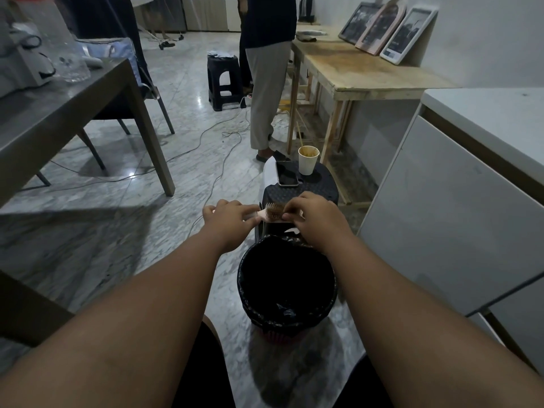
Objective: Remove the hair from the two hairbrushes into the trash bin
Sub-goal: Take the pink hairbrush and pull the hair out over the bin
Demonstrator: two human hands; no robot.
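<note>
A pale pink hairbrush (270,212) is held level above the far rim of the trash bin (331,293), which is round and lined with a black bag. My left hand (229,219) is closed around the brush's handle. My right hand (315,220) pinches at the bristles on the brush head, where brownish hair shows. Only this one hairbrush is in view. The inside of the bin is dark and I cannot make out its contents.
A black stool (323,184) behind the bin carries a phone (286,173), a paper cup (308,159) and white paper. A person (266,83) stands by a wooden table (353,72). White cabinet (441,207) on the right, grey table (73,113) on the left, cables on the floor.
</note>
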